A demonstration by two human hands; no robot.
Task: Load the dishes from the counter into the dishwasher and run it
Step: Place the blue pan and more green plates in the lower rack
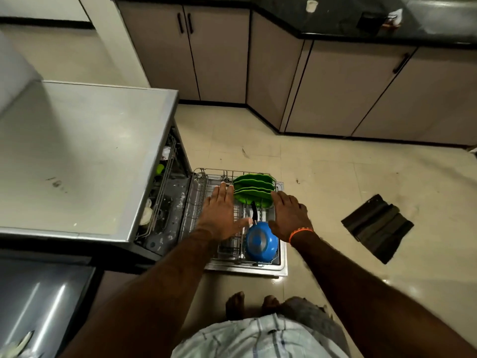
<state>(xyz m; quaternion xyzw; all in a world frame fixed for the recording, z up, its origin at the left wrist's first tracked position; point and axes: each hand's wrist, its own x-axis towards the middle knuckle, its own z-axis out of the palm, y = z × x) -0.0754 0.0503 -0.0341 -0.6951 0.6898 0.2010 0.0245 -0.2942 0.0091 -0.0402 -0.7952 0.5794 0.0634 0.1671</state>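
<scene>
Now your two hands are spread flat over the pulled-out lower rack (198,182) of the dishwasher (154,161)

Inside this rack the green plates (254,187) stand on edge at the far end, and the blue pot (260,241) lies at the near right corner with its black handle (254,211) pointing toward the plates. Your left hand (219,213) is above the middle of the rack with straight fingers and holds nothing; its fingertips reach just beside the plates. Your right hand (290,215), with an orange band (300,232) on the wrist, is also flat and relaxed, over the right side of the rack, near the plates and the pot. The rack sits over the open door (282,267), which lies low above the pale floor (335,177). A dark mat (378,227) lies on the floor, well apart to the right. Farther away the cabinets (219,55) stand under the dark counter (361,19)
</scene>
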